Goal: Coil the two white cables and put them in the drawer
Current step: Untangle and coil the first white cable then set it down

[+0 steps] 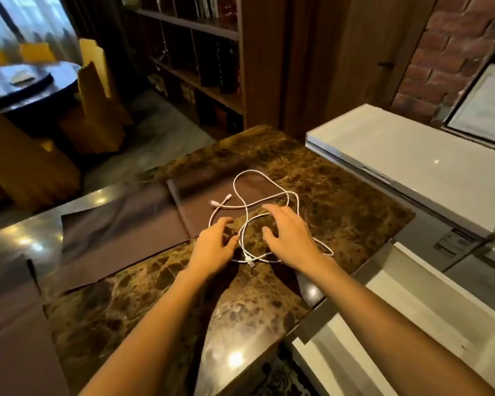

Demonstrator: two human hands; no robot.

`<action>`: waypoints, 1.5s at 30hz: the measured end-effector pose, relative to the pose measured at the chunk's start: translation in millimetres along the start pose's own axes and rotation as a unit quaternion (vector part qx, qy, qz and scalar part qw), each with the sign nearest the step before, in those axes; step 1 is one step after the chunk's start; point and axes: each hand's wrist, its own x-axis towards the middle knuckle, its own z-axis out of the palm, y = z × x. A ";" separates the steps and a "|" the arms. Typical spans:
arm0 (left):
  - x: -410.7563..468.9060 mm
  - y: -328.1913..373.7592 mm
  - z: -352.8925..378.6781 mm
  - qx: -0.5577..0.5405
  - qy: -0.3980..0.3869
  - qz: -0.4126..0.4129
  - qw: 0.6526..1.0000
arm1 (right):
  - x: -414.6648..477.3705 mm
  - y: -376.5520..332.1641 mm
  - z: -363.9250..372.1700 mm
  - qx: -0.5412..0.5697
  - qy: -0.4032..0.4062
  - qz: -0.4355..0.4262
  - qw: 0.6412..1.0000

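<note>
Two white cables [242, 195] lie tangled in loose loops on the brown marble counter [143, 295], partly over a dark brown mat [132, 221]. Two plug ends [220, 199] rest on the mat and another plug [251, 264] lies near my wrists. My left hand [215, 247] hovers at the loops' left edge, fingers curled beside a strand; a grip cannot be made out. My right hand [290, 235] is spread open over the loops on the right, with strands running under it. No drawer shows as such.
White glossy cabinets [412, 164] stand to the right, lower white surfaces [429, 315] below them. A dark bookshelf [200, 58] is behind the counter. A round dark table [32, 90] with yellow chairs [97, 110] sits at the far left.
</note>
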 end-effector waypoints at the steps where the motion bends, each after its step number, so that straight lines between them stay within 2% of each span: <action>1: -2.7 -1.2 4.7 -0.002 -0.003 -0.019 1.000 | 1.0 1.1 7.1 0.002 -0.013 -0.011 1.000; 5: -18.1 -2.3 17.6 -0.017 -0.008 -0.054 0.998 | -4.6 -4.0 32.8 -0.014 -0.078 -0.021 0.997; 9: -26.0 -8.6 28.3 -0.017 0.033 -0.036 0.999 | -6.2 -5.5 49.8 -0.026 -0.090 -0.006 0.996; 14: -27.2 -14.7 36.4 -0.051 0.089 -0.048 0.994 | -7.2 -6.3 62.7 -0.040 -0.094 0.056 0.993; 19: -19.5 -22.8 29.2 -0.045 0.049 0.005 0.998 | -1.1 -11.6 67.7 -0.034 -0.083 0.145 0.985; 24: -24.4 -30.3 26.0 -0.050 0.026 0.031 0.998 | 9.2 -16.5 66.8 -0.031 -0.131 0.201 0.970; 30: -25.4 -23.6 16.3 -0.065 -0.048 0.023 0.996 | 11.6 -6.2 58.9 0.065 -0.142 0.241 0.958; 33: -25.4 -14.4 14.5 -0.094 -0.069 0.002 0.993 | 6.5 -1.6 61.1 0.101 -0.113 0.228 0.962; 39: -25.7 2.0 9.3 -0.136 -0.060 -0.029 0.988 | 0.5 -6.0 44.9 0.253 -0.038 0.159 0.954; 42: -24.4 5.8 7.1 -0.080 -0.066 -0.035 0.994 | 4.5 -11.5 19.2 0.349 -0.002 0.135 0.927; 45: -23.3 11.1 5.7 -0.047 -0.039 -0.035 0.998 | 15.1 -19.5 -11.6 0.479 0.030 0.149 0.865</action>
